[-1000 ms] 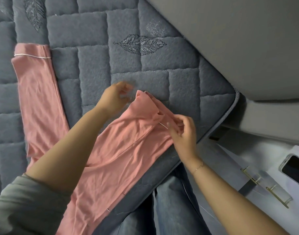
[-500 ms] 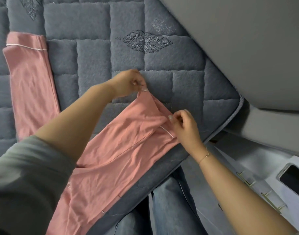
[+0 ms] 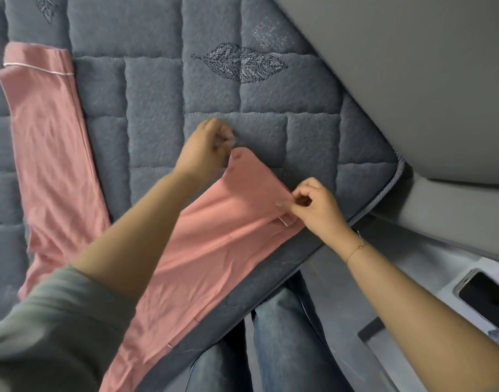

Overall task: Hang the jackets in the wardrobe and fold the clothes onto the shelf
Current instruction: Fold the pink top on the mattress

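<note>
Head view: a person is straightening the hem of one leg of the pink trousers [image 3: 220, 250] on the quilted bed [image 3: 157, 108] before folding. To do this step well, both corners of the hem should probably be drawn apart evenly until the turned-over edge is lying flat, with the side seam aligned along the bed's edge, so that the later folds are coming out square. The right hand [image 3: 316, 207] is pinching the near corner of the hem between thumb and curled fingers. The left hand [image 3: 203, 151] is hovering just beside the far corner with its fingers curled; motion blur is making it impossible to tell whether it is gripping the cloth. The leg is running from the two hands back toward the person's body, under the left forearm. The other leg [image 3: 44, 137] is lying flat, well apart to the left. A phone [image 3: 485, 301] is lying off the bed at right.
</note>
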`<act>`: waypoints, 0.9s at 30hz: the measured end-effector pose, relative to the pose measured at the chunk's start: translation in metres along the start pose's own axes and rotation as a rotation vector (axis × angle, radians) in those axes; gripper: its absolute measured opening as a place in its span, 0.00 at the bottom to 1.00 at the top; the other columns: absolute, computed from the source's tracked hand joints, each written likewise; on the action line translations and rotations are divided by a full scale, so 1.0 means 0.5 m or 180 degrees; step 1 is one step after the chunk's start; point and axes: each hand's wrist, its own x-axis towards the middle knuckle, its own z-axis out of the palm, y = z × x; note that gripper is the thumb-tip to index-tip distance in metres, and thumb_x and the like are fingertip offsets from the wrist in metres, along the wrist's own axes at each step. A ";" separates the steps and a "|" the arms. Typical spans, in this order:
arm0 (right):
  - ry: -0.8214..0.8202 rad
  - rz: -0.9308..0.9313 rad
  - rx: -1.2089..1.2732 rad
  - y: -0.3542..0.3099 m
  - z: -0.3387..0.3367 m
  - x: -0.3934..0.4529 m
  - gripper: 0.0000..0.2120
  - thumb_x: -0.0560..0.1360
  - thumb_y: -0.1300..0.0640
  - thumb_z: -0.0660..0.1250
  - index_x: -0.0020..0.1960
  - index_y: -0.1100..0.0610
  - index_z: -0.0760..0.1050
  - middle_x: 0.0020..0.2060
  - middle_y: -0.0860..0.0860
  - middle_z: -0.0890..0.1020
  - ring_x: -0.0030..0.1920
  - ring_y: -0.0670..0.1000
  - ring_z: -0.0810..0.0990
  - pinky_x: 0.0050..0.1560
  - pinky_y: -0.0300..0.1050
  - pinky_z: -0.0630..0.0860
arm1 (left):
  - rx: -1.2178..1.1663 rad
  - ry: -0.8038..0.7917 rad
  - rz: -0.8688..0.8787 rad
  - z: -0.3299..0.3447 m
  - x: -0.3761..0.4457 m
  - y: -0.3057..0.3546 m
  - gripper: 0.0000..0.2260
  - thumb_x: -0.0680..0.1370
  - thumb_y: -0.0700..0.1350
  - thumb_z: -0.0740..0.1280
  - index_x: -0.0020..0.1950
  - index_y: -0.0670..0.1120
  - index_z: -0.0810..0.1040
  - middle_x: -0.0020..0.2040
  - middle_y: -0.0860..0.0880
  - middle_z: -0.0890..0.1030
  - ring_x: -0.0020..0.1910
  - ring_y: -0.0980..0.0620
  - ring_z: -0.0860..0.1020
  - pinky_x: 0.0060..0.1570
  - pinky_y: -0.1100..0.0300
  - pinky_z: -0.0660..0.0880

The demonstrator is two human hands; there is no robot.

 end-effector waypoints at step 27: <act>-0.2885 -0.2442 -0.3995 -0.253 0.113 0.219 0.23 0.76 0.40 0.67 0.33 0.56 0.73 0.32 0.49 0.77 0.38 0.52 0.76 0.41 0.47 0.70 | 0.0073 0.0299 -0.0927 0.022 -0.331 -0.276 0.13 0.78 0.56 0.66 0.52 0.47 0.78 0.48 0.50 0.78 0.53 0.47 0.75 0.56 0.51 0.64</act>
